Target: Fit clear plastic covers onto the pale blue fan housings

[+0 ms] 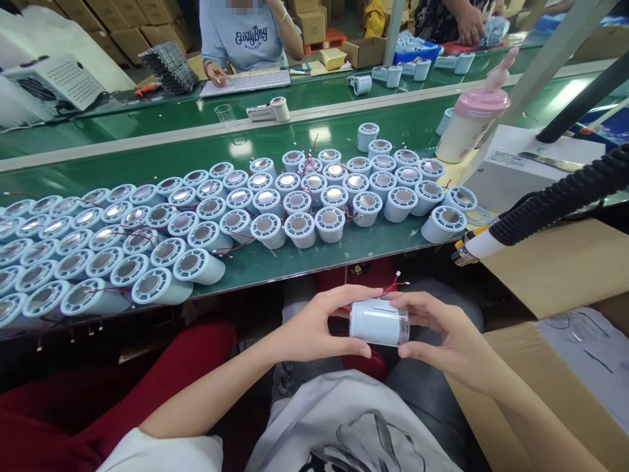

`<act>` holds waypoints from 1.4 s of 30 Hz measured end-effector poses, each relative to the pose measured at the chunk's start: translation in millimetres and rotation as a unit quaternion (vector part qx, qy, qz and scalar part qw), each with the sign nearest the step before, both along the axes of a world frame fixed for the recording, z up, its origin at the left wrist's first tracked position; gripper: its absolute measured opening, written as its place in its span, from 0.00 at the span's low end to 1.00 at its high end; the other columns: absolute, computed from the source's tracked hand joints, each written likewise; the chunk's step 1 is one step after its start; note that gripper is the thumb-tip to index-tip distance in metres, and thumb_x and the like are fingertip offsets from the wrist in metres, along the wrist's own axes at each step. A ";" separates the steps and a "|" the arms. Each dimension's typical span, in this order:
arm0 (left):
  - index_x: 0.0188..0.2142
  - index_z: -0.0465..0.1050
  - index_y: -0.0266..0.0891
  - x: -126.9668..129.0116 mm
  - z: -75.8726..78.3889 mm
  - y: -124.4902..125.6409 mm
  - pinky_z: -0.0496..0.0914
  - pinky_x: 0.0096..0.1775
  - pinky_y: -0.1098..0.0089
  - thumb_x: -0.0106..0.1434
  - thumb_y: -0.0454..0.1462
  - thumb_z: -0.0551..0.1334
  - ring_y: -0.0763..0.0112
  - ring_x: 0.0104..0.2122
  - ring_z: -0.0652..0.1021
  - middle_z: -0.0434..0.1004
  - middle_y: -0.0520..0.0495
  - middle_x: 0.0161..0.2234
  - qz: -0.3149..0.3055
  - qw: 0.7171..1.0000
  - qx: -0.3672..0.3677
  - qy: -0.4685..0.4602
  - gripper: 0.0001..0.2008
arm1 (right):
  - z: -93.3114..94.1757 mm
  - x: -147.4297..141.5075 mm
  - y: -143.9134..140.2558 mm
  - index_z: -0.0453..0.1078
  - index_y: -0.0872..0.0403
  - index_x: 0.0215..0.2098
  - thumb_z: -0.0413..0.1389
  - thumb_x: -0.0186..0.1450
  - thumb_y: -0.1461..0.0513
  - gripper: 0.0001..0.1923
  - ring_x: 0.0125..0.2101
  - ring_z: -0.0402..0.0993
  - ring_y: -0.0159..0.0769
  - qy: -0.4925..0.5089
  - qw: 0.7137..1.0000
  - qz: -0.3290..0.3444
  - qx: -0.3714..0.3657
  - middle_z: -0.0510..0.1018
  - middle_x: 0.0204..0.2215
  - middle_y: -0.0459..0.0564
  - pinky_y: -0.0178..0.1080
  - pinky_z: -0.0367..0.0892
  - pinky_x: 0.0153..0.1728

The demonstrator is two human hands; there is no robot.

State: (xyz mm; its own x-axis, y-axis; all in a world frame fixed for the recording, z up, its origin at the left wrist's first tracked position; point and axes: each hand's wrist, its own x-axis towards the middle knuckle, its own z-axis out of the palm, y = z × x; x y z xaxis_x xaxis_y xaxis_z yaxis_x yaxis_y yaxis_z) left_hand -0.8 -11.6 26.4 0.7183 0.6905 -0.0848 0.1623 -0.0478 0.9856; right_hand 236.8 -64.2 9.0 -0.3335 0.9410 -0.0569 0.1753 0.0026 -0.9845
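Both your left hand (314,328) and right hand (445,334) pinch one pale housing (379,321) over your lap, its red wires (393,284) loose, while dozens of housings (206,223) crowd the green bench (314,262) beyond.

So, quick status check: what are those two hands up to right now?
Left hand and right hand both grip one white cylinder, held sideways over the lap. Red wires stick out. Nothing in the way.

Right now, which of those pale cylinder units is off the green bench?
The cylinder held between the left hand and right hand; the rest sit on the bench.
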 end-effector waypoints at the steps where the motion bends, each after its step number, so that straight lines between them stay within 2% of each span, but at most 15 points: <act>1: 0.59 0.65 0.49 -0.4 0.0 0.1 0.68 0.55 0.59 0.51 0.40 0.72 0.56 0.57 0.69 0.67 0.42 0.58 -0.004 1.000 0.009 0.001 0.35 | 0.8 0.0 0.0 0.67 0.47 0.50 0.65 0.59 0.60 0.22 0.47 0.75 0.42 0.010 1.000 0.000 -0.008 0.75 0.48 0.50 0.43 0.74 0.48; 6: 0.59 0.64 0.48 -1.3 -0.5 0.9 0.65 0.58 0.60 0.52 0.40 0.72 0.59 0.59 0.68 0.67 0.43 0.60 -0.016 0.998 0.056 0.000 0.36 | 3.6 -0.7 -0.4 0.66 0.46 0.50 0.64 0.60 0.59 0.21 0.46 0.74 0.38 0.055 0.997 0.004 -0.053 0.76 0.44 0.48 0.37 0.74 0.45; 11: 0.59 0.64 0.47 -1.2 1.1 1.4 0.62 0.60 0.57 0.52 0.41 0.71 0.56 0.59 0.68 0.68 0.42 0.59 -0.022 0.996 0.090 0.004 0.36 | 1.9 -1.3 -0.1 0.65 0.48 0.49 0.64 0.61 0.57 0.20 0.41 0.75 0.37 0.102 0.987 0.002 -0.125 0.76 0.43 0.49 0.37 0.74 0.41; 16: 0.59 0.64 0.46 -1.3 1.8 1.9 0.62 0.60 0.58 0.52 0.40 0.71 0.58 0.58 0.69 0.68 0.42 0.59 -0.027 0.993 0.117 -0.002 0.35 | -1.6 -2.5 0.6 0.64 0.49 0.48 0.63 0.61 0.56 0.20 0.39 0.74 0.36 0.136 0.976 -0.011 -0.170 0.76 0.41 0.50 0.35 0.73 0.37; 21: 0.59 0.65 0.46 -2.0 0.7 2.3 0.61 0.60 0.57 0.52 0.39 0.71 0.56 0.58 0.69 0.68 0.42 0.59 -0.031 0.990 0.135 -0.015 0.35 | -3.7 -7.0 3.2 0.65 0.52 0.45 0.62 0.61 0.52 0.20 0.27 0.75 0.31 0.183 0.959 -0.029 -0.214 0.76 0.34 0.47 0.33 0.74 0.28; 24: 0.59 0.64 0.47 -2.4 0.1 0.8 0.63 0.59 0.58 0.52 0.37 0.72 0.57 0.59 0.68 0.67 0.42 0.59 -0.030 0.994 0.099 -0.024 0.36 | -6.0 -9.2 4.7 0.65 0.53 0.44 0.62 0.61 0.50 0.21 0.25 0.74 0.29 0.200 0.951 -0.039 -0.233 0.75 0.30 0.45 0.32 0.74 0.26; 28: 0.61 0.61 0.48 2.5 -6.9 3.0 0.67 0.57 0.59 0.52 0.35 0.72 0.55 0.59 0.68 0.65 0.41 0.61 -0.002 0.998 -0.045 -0.045 0.38 | -16.0 -10.5 5.2 0.65 0.53 0.44 0.61 0.61 0.49 0.21 0.26 0.77 0.33 0.222 0.940 -0.069 -0.248 0.77 0.30 0.46 0.33 0.75 0.25; 31: 0.61 0.62 0.45 16.2 -21.1 14.3 0.67 0.56 0.59 0.50 0.33 0.72 0.55 0.58 0.69 0.65 0.40 0.61 0.026 0.986 -0.136 -0.095 0.39 | -30.6 -10.8 5.1 0.64 0.54 0.45 0.61 0.61 0.49 0.22 0.25 0.79 0.36 0.287 0.917 -0.140 -0.239 0.79 0.29 0.48 0.33 0.74 0.23; 34: 0.59 0.65 0.40 42.4 -37.4 34.1 0.66 0.57 0.58 0.49 0.33 0.73 0.53 0.58 0.69 0.67 0.38 0.59 0.038 0.974 -0.194 -0.114 0.37 | -48.4 -7.2 6.3 0.63 0.53 0.44 0.62 0.58 0.48 0.24 0.24 0.79 0.37 0.338 0.891 -0.218 -0.211 0.80 0.30 0.48 0.33 0.74 0.22; 38: 0.57 0.67 0.36 89.7 -48.8 62.1 0.63 0.58 0.55 0.49 0.34 0.73 0.52 0.58 0.70 0.71 0.37 0.57 0.009 0.974 -0.204 -0.100 0.36 | -69.1 7.2 10.9 0.62 0.51 0.43 0.63 0.55 0.45 0.26 0.24 0.78 0.33 0.362 0.868 -0.294 -0.169 0.80 0.30 0.45 0.31 0.74 0.23; 42: 0.56 0.69 0.34 127.0 -45.8 80.8 0.62 0.59 0.54 0.51 0.35 0.71 0.54 0.55 0.72 0.74 0.39 0.54 -0.029 0.977 -0.192 -0.085 0.32 | -81.9 21.4 18.2 0.64 0.52 0.41 0.61 0.55 0.44 0.26 0.23 0.77 0.29 0.381 0.845 -0.347 -0.142 0.80 0.29 0.45 0.28 0.73 0.22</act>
State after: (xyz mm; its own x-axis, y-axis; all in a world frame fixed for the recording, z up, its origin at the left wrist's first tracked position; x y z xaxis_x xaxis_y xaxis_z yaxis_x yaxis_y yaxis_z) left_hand 126.1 69.1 -19.5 0.7820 0.5885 -0.2051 0.0027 0.3258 0.9454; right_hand 258.1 -46.0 -73.0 0.2518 0.9092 -0.3315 -0.6478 -0.0961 -0.7557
